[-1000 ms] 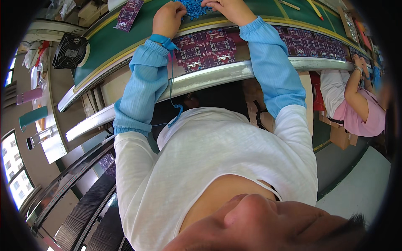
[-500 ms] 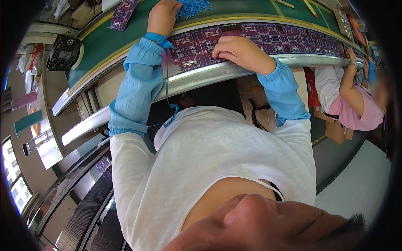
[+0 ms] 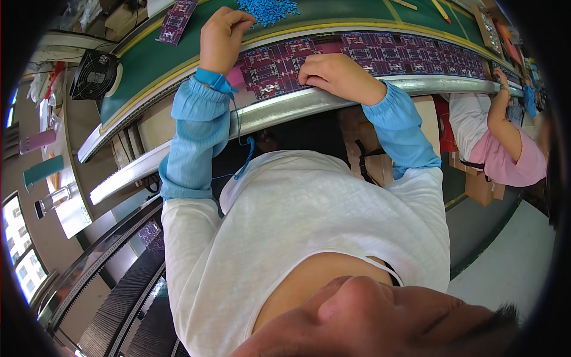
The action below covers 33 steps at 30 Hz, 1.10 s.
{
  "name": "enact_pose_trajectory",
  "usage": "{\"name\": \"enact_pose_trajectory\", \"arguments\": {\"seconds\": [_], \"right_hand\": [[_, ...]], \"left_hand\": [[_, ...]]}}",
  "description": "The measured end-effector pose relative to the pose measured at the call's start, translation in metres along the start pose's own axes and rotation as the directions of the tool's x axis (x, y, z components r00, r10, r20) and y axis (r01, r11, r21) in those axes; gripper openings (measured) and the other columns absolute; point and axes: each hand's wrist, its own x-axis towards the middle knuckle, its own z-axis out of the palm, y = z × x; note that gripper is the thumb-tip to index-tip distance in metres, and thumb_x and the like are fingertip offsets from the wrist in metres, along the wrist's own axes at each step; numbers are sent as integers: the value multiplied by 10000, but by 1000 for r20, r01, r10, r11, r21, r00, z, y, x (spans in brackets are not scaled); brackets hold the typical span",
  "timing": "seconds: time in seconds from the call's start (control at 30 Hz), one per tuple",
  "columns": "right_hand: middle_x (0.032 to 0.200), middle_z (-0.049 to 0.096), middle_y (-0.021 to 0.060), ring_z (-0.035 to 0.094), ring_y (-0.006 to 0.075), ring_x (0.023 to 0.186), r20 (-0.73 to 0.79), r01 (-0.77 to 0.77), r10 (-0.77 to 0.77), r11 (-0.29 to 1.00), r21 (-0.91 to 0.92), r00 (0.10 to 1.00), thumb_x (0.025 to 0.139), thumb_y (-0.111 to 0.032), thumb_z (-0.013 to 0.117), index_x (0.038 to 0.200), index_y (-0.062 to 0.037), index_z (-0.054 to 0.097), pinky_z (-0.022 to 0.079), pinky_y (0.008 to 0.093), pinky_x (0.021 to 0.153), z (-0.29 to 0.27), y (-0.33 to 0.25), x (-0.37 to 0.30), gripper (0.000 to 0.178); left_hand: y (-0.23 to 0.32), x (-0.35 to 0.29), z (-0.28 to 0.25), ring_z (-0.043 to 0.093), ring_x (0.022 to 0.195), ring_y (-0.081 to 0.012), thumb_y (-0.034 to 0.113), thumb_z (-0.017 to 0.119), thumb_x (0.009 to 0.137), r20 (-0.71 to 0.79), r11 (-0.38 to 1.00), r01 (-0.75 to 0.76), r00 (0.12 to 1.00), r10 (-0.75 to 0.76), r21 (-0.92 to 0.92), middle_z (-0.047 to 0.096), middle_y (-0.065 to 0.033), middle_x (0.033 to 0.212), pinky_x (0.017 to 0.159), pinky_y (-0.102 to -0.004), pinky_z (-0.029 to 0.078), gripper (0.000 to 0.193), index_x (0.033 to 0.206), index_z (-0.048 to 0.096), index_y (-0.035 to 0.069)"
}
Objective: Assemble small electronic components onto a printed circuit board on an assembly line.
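A heap of small blue parts lies on the green work surface. Just left of it is my left hand, thumb and fingertips pinched together; anything between them is too small to make out. A blue wrist strap with a coiled cord circles that wrist. Purple circuit boards stand in a row along a metal rail. My right hand rests at the near edge of these boards, fingers bent and close together, their tips partly hidden. Whether it holds something small cannot be seen.
A loose purple circuit board lies on the green surface at far left. Beside it stands a black fan. The metal rail runs between me and the boards. At right, a co-worker in pink works along the same line.
My left hand has drawn back from the blue heap, toward me and slightly left, its fingers pinched. My right hand stays almost in place at the boards.
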Motion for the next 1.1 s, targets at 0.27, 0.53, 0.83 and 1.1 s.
{"name": "enact_pose_trajectory", "arguments": {"seconds": [0.27,0.53,0.83,1.1], "right_hand": [[952,674,104,674,320,886,-2,9,-9,1000,18,1000,913,-92,677,996,-42,709,550,402,768,2,0,-1,102],[953,682,105,675,316,892,-7,21,-21,1000,4,1000,884,-88,703,997,-48,738,546,398,761,-2,-5,-7,124],[970,687,100,673,306,917,-115,1,2,1000,24,993,868,-40,710,1020,-34,727,550,383,787,-9,-2,-17,153],[982,695,113,683,317,907,-94,-80,92,989,122,991,904,-54,682,1046,-50,696,557,401,782,-10,1,-19,143]], "left_hand": [[31,-49,-14,647,809,-163,-45,672,913,261,953,203,955,-143,-223,672,-81,903,731,-282,515,153,1056,711,-8],[55,-76,-23,664,775,-184,-46,727,853,545,934,331,812,-208,-136,695,-105,854,695,-310,518,183,1024,682,0],[58,-79,-20,691,794,-254,-29,731,840,516,961,262,837,-181,-88,701,-142,875,696,-349,525,194,1021,670,9],[61,-79,-20,688,856,-322,10,703,851,496,981,184,859,-127,-67,694,-149,906,727,-405,530,165,1008,657,32]]}}
